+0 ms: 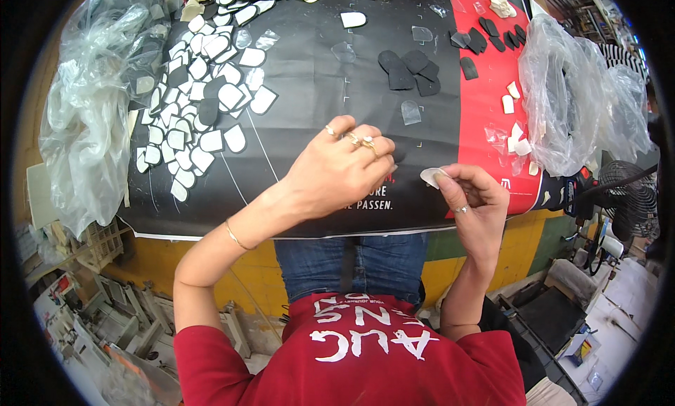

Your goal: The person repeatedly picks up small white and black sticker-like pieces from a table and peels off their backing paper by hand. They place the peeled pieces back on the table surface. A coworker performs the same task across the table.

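Observation:
Between thumb and forefinger, my right hand [478, 202] pinches a pale, round-ended flat piece [431, 176] above the table's near side. My left hand [344, 163] is to its left, over the black part of the sheet, palm down with curled fingers. Whatever those fingers hold, if anything, is hidden under the hand. Beyond the hands lies a small cluster of black arch-shaped pads [408, 72]. Clear arch-shaped film pieces [410, 112] lie near that cluster. A large heap of white-faced pads with black edges [204, 89] spreads over the table's left part.
A black and red printed sheet [295, 68] covers the table. Crumpled clear plastic bags lie at the left [88, 124] and right [562, 89]. More black pads [485, 36] and white paper scraps [519, 142] lie on the red strip. A fan [622, 195] stands at the right.

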### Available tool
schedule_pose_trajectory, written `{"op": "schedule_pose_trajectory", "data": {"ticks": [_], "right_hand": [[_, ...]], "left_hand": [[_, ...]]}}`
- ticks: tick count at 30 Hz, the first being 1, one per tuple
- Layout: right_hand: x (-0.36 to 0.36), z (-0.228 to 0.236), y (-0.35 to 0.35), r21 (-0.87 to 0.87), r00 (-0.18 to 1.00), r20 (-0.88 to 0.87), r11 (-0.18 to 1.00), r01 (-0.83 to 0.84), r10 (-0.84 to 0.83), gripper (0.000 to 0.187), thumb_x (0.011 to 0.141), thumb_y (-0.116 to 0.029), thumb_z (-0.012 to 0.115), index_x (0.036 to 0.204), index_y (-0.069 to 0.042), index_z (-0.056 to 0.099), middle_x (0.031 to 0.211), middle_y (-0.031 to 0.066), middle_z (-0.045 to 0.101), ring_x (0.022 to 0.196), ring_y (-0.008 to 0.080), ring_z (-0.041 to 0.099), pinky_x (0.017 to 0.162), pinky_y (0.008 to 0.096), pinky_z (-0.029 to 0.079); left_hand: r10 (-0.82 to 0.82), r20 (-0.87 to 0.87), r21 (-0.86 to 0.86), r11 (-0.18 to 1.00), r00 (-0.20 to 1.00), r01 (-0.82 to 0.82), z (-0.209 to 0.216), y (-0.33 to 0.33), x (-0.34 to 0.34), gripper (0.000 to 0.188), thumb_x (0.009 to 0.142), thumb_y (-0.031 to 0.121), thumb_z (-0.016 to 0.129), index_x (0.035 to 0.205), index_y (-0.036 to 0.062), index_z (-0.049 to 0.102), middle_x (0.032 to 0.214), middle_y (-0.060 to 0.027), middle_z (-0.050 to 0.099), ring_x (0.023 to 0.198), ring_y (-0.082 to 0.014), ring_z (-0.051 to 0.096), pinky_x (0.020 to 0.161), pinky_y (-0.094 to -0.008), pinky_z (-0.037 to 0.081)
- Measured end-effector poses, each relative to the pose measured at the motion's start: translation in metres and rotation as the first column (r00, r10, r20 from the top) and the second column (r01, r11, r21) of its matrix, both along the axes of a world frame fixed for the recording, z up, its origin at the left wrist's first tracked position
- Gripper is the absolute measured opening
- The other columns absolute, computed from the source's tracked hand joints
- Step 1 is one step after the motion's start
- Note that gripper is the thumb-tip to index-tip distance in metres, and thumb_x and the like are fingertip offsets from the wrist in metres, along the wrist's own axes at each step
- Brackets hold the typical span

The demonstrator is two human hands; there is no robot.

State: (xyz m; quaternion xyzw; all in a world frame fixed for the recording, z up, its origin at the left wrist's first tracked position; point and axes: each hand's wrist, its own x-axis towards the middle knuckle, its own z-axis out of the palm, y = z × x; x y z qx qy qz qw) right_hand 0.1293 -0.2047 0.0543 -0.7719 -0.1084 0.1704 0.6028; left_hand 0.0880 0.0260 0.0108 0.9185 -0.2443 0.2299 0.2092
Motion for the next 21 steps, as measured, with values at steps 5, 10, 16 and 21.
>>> {"op": "schedule_pose_trajectory", "data": {"ticks": [5,10,16,21], "right_hand": [[0.009,0.008,-0.001,-0.021,0.993,0.055,0.994,-0.107,0.108,0.015,0.088,-0.002,0.074,0.102,0.004,0.072,0.089,0.0066,0.071,0.079,0.0088,0.061,0.074,0.0246,0.05],[0.012,0.009,0.018,-0.181,0.972,-0.04,0.954,-0.237,0.234,0.021,0.09,0.0,0.071,0.11,0.005,0.069,0.091,0.0053,0.07,0.083,0.0074,0.063,0.074,0.0213,0.049],[0.02,0.0,0.049,-0.144,0.945,-0.122,0.936,-0.32,0.304,0.04,0.092,0.0,0.069,0.129,0.001,0.054,0.083,0.0008,0.063,0.074,0.0036,0.056,0.066,0.0193,0.045],[0.025,-0.006,0.063,-0.145,0.946,-0.112,0.937,-0.318,0.304,0.043,0.093,0.0,0.068,0.13,-0.001,0.047,0.081,0.0013,0.063,0.069,0.002,0.053,0.061,0.0175,0.041]], "left_hand": [[0.246,-0.381,-0.334,0.862,0.891,-0.381,0.011,-0.005,-0.024,0.009,0.082,0.018,0.075,0.087,0.0106,0.073,0.104,-0.0041,0.063,0.104,-0.0248,0.057,0.095,-0.0415,0.037],[0.623,-0.253,-0.074,0.75,0.74,-0.657,0.014,-0.018,-0.045,0.014,0.08,0.018,0.078,0.093,0.0149,0.074,0.107,-0.0024,0.061,0.109,-0.0232,0.054,0.097,-0.0406,0.033],[0.462,-0.178,-0.036,0.879,0.869,-0.475,0.0,-0.01,-0.052,0.034,0.074,0.009,0.076,0.106,0.0176,0.073,0.113,-0.0023,0.061,0.104,-0.023,0.058,0.095,-0.04,0.036],[0.413,-0.169,0.003,0.908,0.895,-0.419,-0.008,-0.011,-0.055,0.033,0.075,0.013,0.073,0.108,0.0106,0.07,0.117,-0.0042,0.059,0.105,-0.0219,0.057,0.094,-0.0409,0.037]]}}
